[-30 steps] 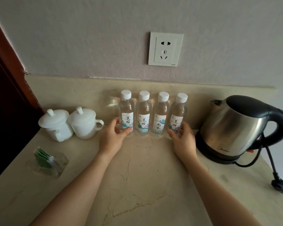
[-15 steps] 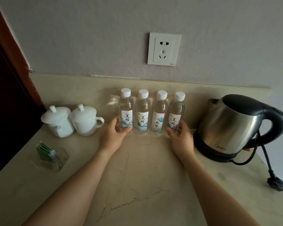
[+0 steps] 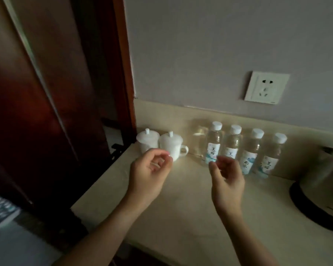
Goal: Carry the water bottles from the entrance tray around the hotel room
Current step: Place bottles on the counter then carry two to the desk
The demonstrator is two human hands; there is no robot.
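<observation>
We count four water bottles (image 3: 240, 148) standing in a row against the tabletop's (image 3: 181, 198) back edge, two lidded cups (image 3: 161, 144) beside them, and our left hand (image 3: 149, 174) and right hand (image 3: 227, 181) raised before them, fingers loosely curled, holding nothing.

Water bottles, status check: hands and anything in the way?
Both hands, left and right, empty, loosely curled. Four water bottles upright in a row at the backsplash, untouched. Lidded cups left, kettle right.
</observation>
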